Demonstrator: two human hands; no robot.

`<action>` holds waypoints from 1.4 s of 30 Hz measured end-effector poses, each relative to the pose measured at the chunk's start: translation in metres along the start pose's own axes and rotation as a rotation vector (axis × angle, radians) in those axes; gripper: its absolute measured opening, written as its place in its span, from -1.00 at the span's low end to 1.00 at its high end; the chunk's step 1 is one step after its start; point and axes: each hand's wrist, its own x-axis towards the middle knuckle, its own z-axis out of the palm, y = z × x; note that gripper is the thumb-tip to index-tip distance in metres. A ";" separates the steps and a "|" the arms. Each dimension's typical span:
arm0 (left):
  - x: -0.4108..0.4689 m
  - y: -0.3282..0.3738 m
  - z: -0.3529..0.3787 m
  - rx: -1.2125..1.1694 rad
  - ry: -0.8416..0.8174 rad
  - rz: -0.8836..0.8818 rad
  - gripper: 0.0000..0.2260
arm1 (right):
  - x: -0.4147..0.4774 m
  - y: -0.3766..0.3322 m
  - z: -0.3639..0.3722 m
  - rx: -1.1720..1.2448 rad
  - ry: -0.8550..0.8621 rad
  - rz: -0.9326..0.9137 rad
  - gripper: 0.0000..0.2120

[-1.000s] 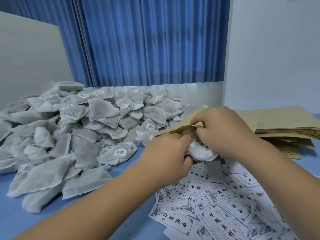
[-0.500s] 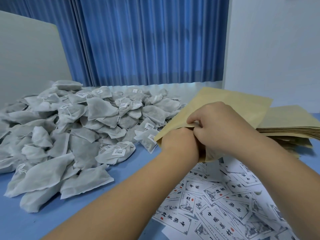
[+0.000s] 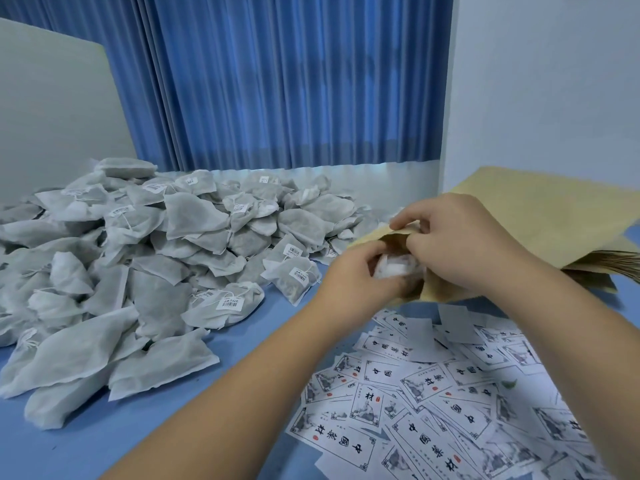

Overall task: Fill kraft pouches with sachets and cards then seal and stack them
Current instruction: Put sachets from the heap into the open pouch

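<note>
On the blue table [image 3: 104, 441], your right hand [image 3: 460, 251] pinches the kraft pouch [image 3: 540, 216] mouth open; your left hand [image 3: 360, 275] fingers grip the white sachet [image 3: 393, 268] just inside it.

A blue table [image 3: 104, 441] carries a big heap of white sachets [image 3: 156, 258] on its left, scattered printed cards [image 3: 433, 403] at the near right, and a stack of brown paper pouches [image 3: 616, 261] at the far right.
</note>
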 end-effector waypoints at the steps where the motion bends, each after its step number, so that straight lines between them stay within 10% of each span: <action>1: 0.001 -0.003 -0.002 0.124 0.066 0.019 -0.85 | 0.000 0.000 0.001 0.030 -0.013 -0.011 -0.69; 11: -0.004 0.000 0.003 0.400 0.104 0.422 -0.70 | -0.002 -0.004 0.006 0.280 -0.047 -0.056 -0.67; 22: 0.019 0.019 0.012 0.861 0.027 0.125 -0.75 | -0.004 -0.006 0.002 0.447 -0.091 -0.142 -0.63; 33: -0.006 0.006 -0.009 -0.324 -0.157 -0.065 -0.74 | 0.000 0.019 0.011 0.145 -0.045 -0.072 -0.68; 39: 0.003 -0.029 -0.037 -0.249 0.152 -0.166 -0.67 | 0.001 0.026 0.018 0.078 -0.031 -0.002 -0.68; 42: 0.022 -0.064 -0.057 0.243 0.395 -0.196 -0.76 | 0.002 0.029 0.019 0.083 -0.019 0.015 -0.68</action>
